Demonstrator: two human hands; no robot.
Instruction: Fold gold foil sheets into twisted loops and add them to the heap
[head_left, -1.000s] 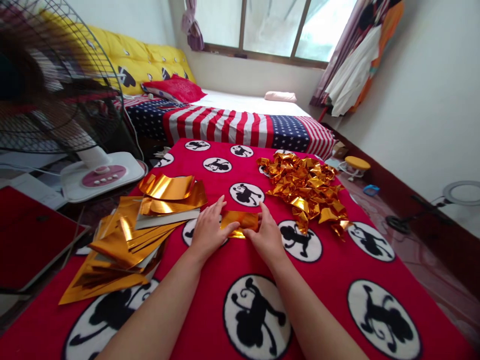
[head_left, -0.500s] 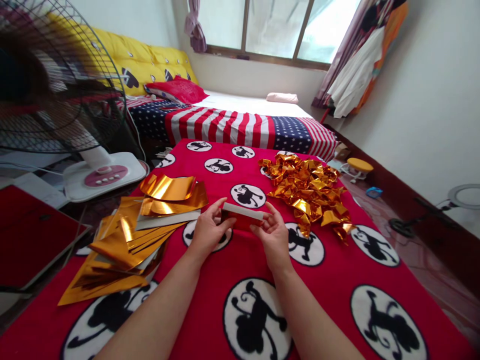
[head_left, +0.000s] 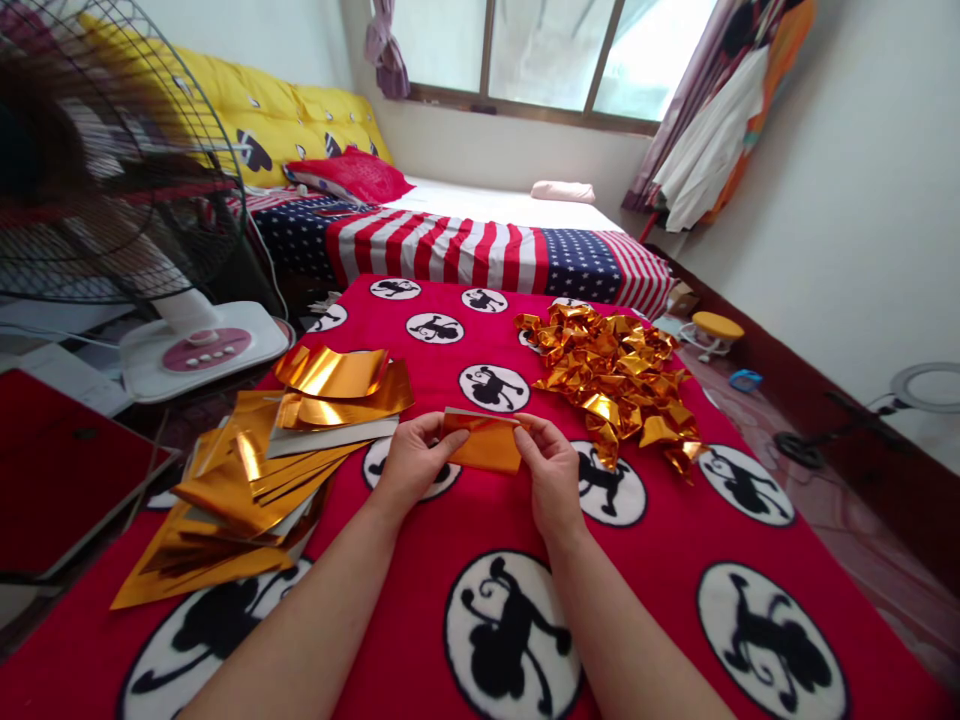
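Observation:
Between my two hands is a small sheet of gold foil paper (head_left: 486, 443), folded over, its shiny face toward me and a thin pale strip along the top edge. My left hand (head_left: 420, 455) pinches its left end, thumb on the front and fingers behind. At the right end, my right hand (head_left: 549, 460) grips it the same way. Left of my hands lies a loose stack of flat gold foil sheets (head_left: 247, 480), some showing a pale back. A heap of folded gold foil pieces (head_left: 611, 375) sits to the right, farther back.
A red cloth (head_left: 390, 630) with round monkey prints covers the surface under my hands. A fan (head_left: 202, 340) stands at the left, its blades blurred. Beyond is a bed with a striped and starred cover (head_left: 450, 250). A yellow stool (head_left: 718, 326) is at the right.
The foil sheet has tilted so its gold front now faces me, where a pale inner strip and a dark front showed before. Both hands have stayed at its ends, thumbs slightly higher.

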